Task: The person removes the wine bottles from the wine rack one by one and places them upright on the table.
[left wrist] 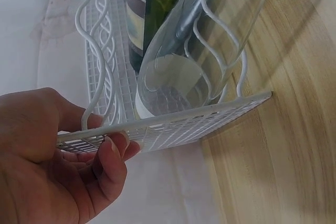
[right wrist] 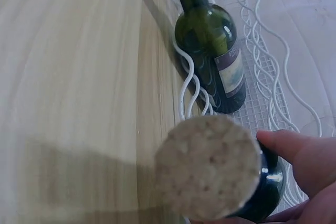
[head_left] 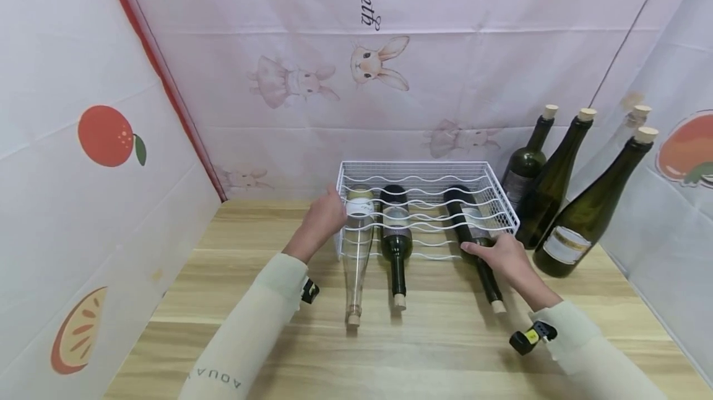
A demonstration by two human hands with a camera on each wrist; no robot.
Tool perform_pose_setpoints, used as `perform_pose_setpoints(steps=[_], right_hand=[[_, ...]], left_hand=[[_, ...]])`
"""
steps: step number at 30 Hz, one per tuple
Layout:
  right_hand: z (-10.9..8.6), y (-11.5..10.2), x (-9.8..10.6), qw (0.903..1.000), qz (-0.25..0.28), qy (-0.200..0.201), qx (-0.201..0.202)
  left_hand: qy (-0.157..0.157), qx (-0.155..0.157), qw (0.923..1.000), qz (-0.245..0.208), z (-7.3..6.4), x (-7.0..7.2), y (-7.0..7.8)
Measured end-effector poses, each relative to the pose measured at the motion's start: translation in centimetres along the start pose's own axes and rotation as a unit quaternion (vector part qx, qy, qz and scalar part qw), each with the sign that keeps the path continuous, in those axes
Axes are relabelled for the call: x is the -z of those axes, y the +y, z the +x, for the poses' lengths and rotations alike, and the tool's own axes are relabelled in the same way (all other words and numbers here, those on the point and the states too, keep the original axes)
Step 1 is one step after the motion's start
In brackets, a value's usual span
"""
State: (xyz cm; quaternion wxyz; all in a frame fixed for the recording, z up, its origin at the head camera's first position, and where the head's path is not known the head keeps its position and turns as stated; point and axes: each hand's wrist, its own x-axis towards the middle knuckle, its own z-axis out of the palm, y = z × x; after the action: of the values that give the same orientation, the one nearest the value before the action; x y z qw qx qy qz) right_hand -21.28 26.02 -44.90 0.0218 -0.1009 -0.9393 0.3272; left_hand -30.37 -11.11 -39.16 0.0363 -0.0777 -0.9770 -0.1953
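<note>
A white wire wine rack point(head_left: 412, 171) stands on the wooden table with three corked bottles lying in it, necks toward me. My left hand point(head_left: 324, 219) pinches the rack's left mesh side at the upper corner; in the left wrist view, thumb and fingers grip the white wire edge point(left wrist: 194, 113). Close beside it lies a clear glass bottle point(head_left: 354, 276). A dark green wine bottle point(head_left: 398, 245) occupies the middle. My right hand point(head_left: 504, 256) holds the rightmost dark wine bottle point(head_left: 487, 277), thumb across its shoulder. Its cork point(right wrist: 210, 167) fills the front of the right wrist view.
Right of the rack, several corked bottles stand upright: a short dark bottle point(head_left: 523, 168), a tall dark bottle point(head_left: 548, 183), a green bottle with a white label point(head_left: 590, 214) and a clear one behind. A printed cloth wall point(head_left: 278, 158) rises behind the rack.
</note>
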Motion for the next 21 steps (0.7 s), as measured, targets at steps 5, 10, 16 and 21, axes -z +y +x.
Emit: perform_pose_setpoints(steps=[5, 10, 16, 21], right_hand=[[-0.8, 0.4, 0.8, 0.9993, 0.016, -0.033, -0.009], [-1.7, 0.8, 1.5, 0.9982, 0.022, -0.056, 0.0], [-2.2, 1.1, 1.9, 0.9972, 0.018, -0.068, 0.023], [-2.5, 1.4, 1.9, 0.9963, -0.005, -0.079, 0.035]], left_hand=[[0.0, 0.0, 1.0, -0.004, -0.1, 0.1, 0.1], [-0.002, -0.002, 1.0, -0.005, -0.2, 0.0, 0.0], [0.01, -0.015, 0.9998, 0.0, 0.0, 0.0, -0.1], [0.009, -0.018, 0.9998, 0.003, 0.1, -0.2, -0.3]])
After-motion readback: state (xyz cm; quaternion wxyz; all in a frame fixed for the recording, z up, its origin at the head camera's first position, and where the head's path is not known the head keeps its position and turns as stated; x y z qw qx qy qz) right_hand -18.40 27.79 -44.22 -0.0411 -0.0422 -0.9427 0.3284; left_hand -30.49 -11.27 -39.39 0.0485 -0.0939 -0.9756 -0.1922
